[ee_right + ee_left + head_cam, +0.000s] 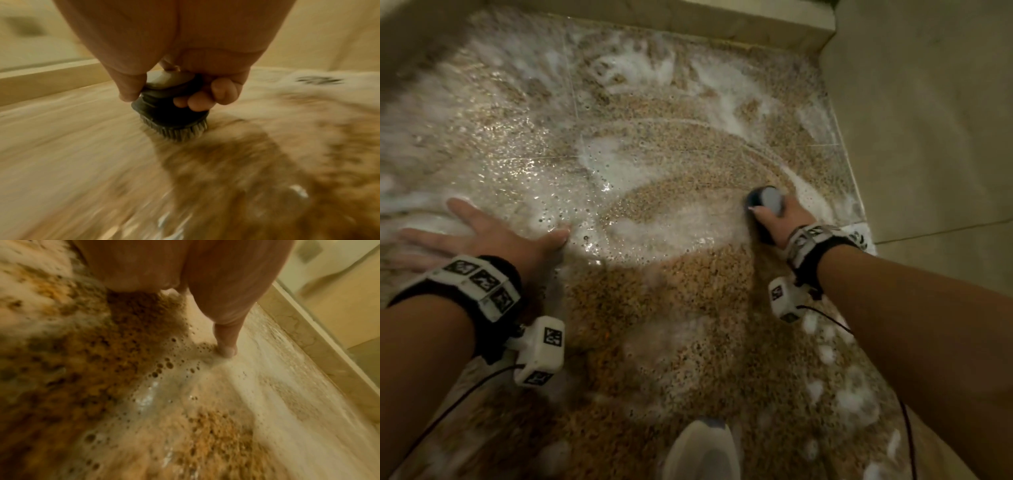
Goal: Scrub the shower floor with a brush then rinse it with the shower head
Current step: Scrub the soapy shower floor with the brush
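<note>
My right hand (780,219) has its fingers (197,102) curled round the body of the brush (172,110), thumb on one side, the rest wrapped under the cap, and the bristles are down on the shower floor (661,294) near its right edge, close to the wall (928,120). My left hand (482,236) lies flat with fingers spread and relaxed on the wet floor, grasping nothing, propping me up in the suds (640,68).

The worry I have is that prop. The palm sits in foam and standing water, and if I lean harder into a stroke it could slide out from under me and drop my weight forward. The same goes for my shoe (702,448), planted on soapy stone at the near edge.

The brush is small, smooth and wet, so my hold on it could slip if I push sideways with force; it may skid out and my knuckles would hit the wall or the kerb (688,24) at the back.

The cables running from the wrist units hang close to the lather, and dragging them through water seems unwise.

Foam lies unevenly, thick at the back and left, thin in the middle, so I judge some patches could get missed before rinsing. The shower head is not in view, so I cannot say where it is
</note>
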### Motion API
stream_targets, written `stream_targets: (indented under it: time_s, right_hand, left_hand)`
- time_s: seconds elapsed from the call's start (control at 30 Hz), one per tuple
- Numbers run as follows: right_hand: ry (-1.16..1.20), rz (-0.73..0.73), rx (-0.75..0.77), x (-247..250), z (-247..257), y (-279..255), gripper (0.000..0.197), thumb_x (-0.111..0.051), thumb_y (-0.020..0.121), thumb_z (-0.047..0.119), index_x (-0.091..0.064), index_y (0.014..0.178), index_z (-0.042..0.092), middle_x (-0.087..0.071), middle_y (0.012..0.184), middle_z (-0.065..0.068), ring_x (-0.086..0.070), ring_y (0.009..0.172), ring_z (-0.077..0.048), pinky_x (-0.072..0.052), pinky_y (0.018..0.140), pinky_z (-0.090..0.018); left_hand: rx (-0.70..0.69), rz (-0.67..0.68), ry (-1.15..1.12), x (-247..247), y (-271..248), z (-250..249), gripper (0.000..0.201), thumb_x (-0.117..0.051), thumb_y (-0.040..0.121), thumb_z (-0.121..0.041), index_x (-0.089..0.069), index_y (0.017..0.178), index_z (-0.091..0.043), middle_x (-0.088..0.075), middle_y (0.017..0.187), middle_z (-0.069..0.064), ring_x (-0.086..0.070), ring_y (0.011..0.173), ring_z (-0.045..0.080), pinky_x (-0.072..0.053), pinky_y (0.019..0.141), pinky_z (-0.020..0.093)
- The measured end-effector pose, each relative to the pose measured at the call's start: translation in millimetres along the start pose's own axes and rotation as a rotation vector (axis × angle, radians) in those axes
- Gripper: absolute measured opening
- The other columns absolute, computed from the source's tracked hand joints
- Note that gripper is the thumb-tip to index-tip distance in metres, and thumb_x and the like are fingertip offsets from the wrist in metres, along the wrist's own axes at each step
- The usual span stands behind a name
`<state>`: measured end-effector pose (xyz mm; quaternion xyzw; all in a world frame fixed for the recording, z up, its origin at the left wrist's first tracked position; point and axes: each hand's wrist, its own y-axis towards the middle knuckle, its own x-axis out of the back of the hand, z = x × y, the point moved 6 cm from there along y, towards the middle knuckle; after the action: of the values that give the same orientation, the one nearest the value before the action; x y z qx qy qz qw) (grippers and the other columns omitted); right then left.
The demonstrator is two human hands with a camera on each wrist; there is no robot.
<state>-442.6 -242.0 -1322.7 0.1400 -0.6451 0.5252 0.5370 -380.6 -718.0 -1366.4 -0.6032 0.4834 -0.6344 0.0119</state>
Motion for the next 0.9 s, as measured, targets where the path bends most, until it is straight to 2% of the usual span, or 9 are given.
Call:
stream_targets:
  time_s: [0.17, 0.3, 0.37, 0.47, 0.53, 0.57, 0.67, 0.77, 0.9]
  right_hand:
    - [0.064, -0.068, -0.446, 32.6, -121.1, 25.9, 0.087, -0.053, 0.092, 0.066, -0.040, 0.147, 0.000, -0.048, 0.144, -0.025, -0.052, 0.124, -0.045, -0.043, 0.104, -0.050]
    - [0.171, -0.023, -0.486, 24.6, -113.7, 27.4, 0.062, -0.047, 0.099, 0.057, -0.050, 0.128, 0.003, -0.055, 0.134, -0.022, -0.057, 0.115, -0.045, -0.047, 0.101, -0.057]
    - [0.188, -0.058, -0.420, 17.0, -72.4, 25.5, 0.068, -0.051, 0.095, 0.060, -0.047, 0.127, 0.000, -0.056, 0.125, -0.015, -0.059, 0.110, -0.043, -0.050, 0.095, -0.052]
    - [0.252, -0.028, -0.217, -11.7, 30.3, 14.5, 0.088, -0.056, 0.087, 0.066, -0.034, 0.150, 0.009, -0.054, 0.131, -0.014, -0.058, 0.116, -0.040, -0.048, 0.093, -0.043]
    - [0.209, 0.045, -0.030, -33.9, 97.3, 2.7, 0.098, -0.053, 0.072, 0.079, -0.041, 0.146, 0.016, -0.061, 0.130, -0.012, -0.064, 0.100, -0.037, -0.055, 0.087, -0.046]
    - [0.166, 0.074, 0.080, -45.2, 131.6, -12.0, 0.095, -0.053, 0.069, 0.080, -0.045, 0.141, 0.017, -0.064, 0.123, -0.010, -0.065, 0.093, -0.034, -0.056, 0.081, -0.045]
    - [0.016, 0.189, 0.334, -87.5, 197.8, -67.5, 0.074, -0.059, 0.083, 0.066, -0.040, 0.136, 0.018, -0.061, 0.105, -0.003, -0.062, 0.084, -0.026, -0.056, 0.073, -0.039]
    - [-0.133, 0.271, 0.513, -128.3, 233.4, -117.4, 0.074, -0.057, 0.088, 0.065, -0.035, 0.140, 0.017, -0.062, 0.107, -0.006, -0.062, 0.085, -0.027, -0.054, 0.071, -0.036]
    - [-0.065, 0.224, 0.443, -121.0, 221.8, -100.9, 0.073, -0.059, 0.082, 0.068, -0.044, 0.135, 0.021, -0.061, 0.103, -0.002, -0.059, 0.083, -0.026, -0.048, 0.069, -0.034]
  left_hand:
    - [0.017, 0.000, 0.109, -5.0, -5.5, -1.0, 0.151, -0.071, 0.057, -0.090, 0.029, 0.156, -0.035, 0.036, 0.162, 0.023, 0.023, 0.149, 0.057, -0.004, 0.116, 0.079]
    - [0.040, 0.015, 0.125, -2.0, -8.8, -8.4, 0.150, -0.069, 0.060, -0.091, 0.028, 0.158, -0.032, 0.034, 0.162, 0.026, 0.024, 0.149, 0.055, 0.001, 0.117, 0.078]
    - [0.039, 0.015, 0.134, -0.9, -9.2, -9.3, 0.148, -0.066, 0.060, -0.093, 0.027, 0.159, -0.031, 0.033, 0.162, 0.028, 0.023, 0.150, 0.056, 0.001, 0.117, 0.077]
    - [0.020, 0.004, 0.133, -1.4, -9.1, -7.5, 0.148, -0.063, 0.059, -0.096, 0.026, 0.159, -0.033, 0.030, 0.163, 0.029, 0.021, 0.150, 0.057, -0.001, 0.117, 0.077]
    - [0.001, 0.003, 0.126, -1.2, -9.3, -4.5, 0.145, -0.058, 0.058, -0.098, 0.024, 0.159, -0.035, 0.028, 0.164, 0.028, 0.020, 0.150, 0.057, -0.002, 0.117, 0.078]
    - [-0.012, 0.004, 0.124, -1.8, -8.4, -2.0, 0.140, -0.055, 0.060, -0.099, 0.023, 0.159, -0.037, 0.028, 0.165, 0.027, 0.019, 0.150, 0.057, -0.003, 0.117, 0.078]
    - [-0.026, -0.006, 0.094, 3.2, -3.4, 12.2, 0.117, -0.037, 0.074, -0.099, 0.019, 0.160, -0.041, 0.025, 0.168, 0.019, 0.016, 0.153, 0.052, -0.002, 0.119, 0.075]
    - [0.019, -0.055, 0.050, 21.1, 12.3, 39.2, 0.104, -0.029, 0.082, -0.094, 0.016, 0.161, -0.042, 0.025, 0.169, 0.015, 0.017, 0.154, 0.049, 0.001, 0.120, 0.073]
    - [0.107, -0.145, -0.001, 54.5, 36.7, 81.2, 0.098, -0.031, 0.090, -0.086, 0.015, 0.162, -0.038, 0.024, 0.170, 0.015, 0.016, 0.155, 0.048, 0.001, 0.121, 0.071]
